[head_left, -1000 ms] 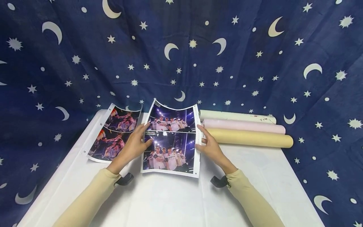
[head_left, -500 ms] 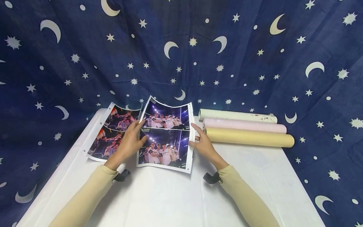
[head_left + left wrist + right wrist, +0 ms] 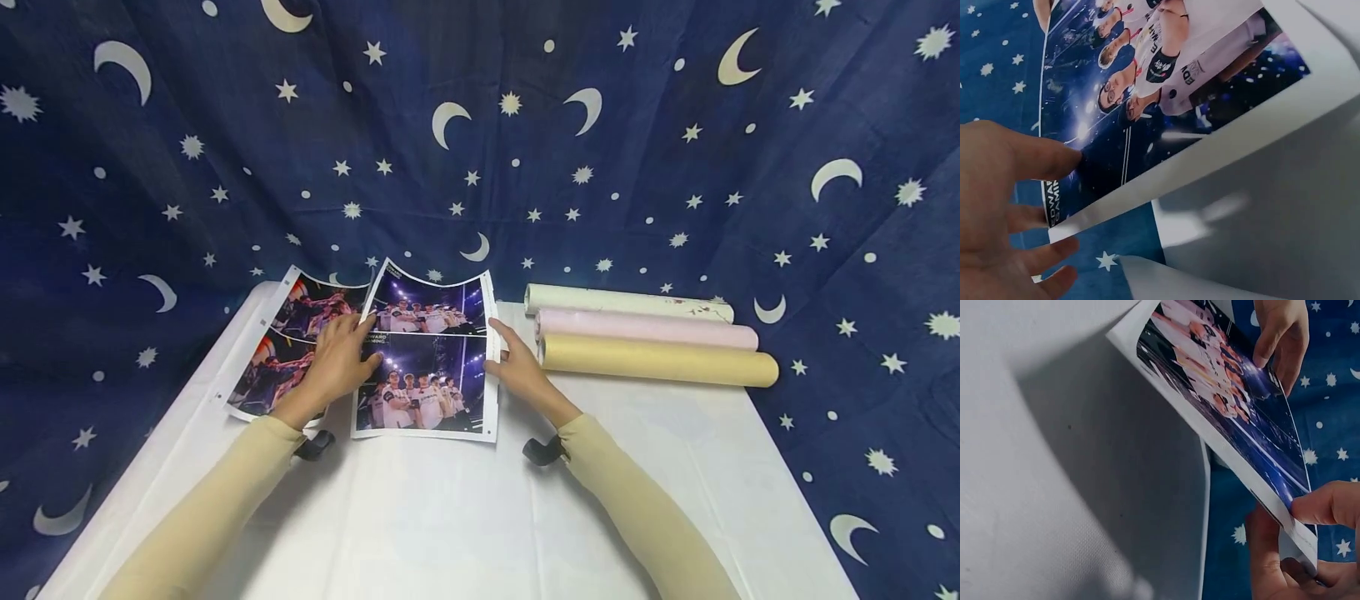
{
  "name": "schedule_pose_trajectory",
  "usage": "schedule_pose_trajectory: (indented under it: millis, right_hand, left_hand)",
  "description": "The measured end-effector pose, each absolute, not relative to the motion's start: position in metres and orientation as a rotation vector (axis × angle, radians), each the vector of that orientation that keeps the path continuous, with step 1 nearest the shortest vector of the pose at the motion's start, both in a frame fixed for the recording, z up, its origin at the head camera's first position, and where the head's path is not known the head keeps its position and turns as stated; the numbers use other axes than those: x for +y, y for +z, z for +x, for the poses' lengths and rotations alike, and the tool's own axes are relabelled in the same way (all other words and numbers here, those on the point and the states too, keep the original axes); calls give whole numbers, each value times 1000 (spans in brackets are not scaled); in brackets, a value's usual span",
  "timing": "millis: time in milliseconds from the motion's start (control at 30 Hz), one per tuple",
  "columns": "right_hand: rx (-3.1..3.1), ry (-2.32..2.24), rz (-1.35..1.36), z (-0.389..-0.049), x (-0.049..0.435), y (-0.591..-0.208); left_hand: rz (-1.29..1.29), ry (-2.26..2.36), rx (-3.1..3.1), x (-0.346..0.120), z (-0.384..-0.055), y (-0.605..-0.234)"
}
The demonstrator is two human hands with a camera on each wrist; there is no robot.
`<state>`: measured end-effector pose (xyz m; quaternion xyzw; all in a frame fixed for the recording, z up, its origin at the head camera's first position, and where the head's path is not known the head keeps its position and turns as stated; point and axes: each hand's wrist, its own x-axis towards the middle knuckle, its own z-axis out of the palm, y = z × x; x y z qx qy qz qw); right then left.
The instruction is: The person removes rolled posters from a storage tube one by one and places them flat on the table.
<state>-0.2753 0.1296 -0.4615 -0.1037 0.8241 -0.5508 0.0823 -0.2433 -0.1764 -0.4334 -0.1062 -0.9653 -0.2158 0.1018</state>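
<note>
At centre frame, the poster (image 3: 423, 383) is pinched between thumb and fingers of the left hand (image 3: 339, 358) and right hand (image 3: 521, 365); creases may be caused by uneven pull.

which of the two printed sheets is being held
The sheet picturing people in white shirts: left hand and right hand pinch its side edges. The red-toned sheet sits left of it, partly hidden by the left hand.

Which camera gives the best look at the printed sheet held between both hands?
The head view: it shows all four corners of the printed sheet, between the left hand and right hand. The left wrist view crops it close; the right wrist view shows it slanted, cut off at the top.
</note>
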Motion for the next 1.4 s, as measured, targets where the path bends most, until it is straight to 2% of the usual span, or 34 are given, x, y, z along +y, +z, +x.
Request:
schedule_pose_trajectory:
  millis: [433, 733, 1000, 1400]
  right_hand:
    - [2524, -1436, -230, -300, 130, -480]
    - [2580, -1336, -199, -306, 131, -497]
    - [2591, -1334, -156, -314, 130, -486]
    - [2654, -1335, -253, -296, 124, -470]
  left_hand:
    - [-341, -632, -2949, -179, -264, -441]
    - [-315, -592, -3004, -178, -265, -452]
    - [-321, -623, -3008, -177, -275, -451]
    - [-384, -735, -2954, -180, -269, -445]
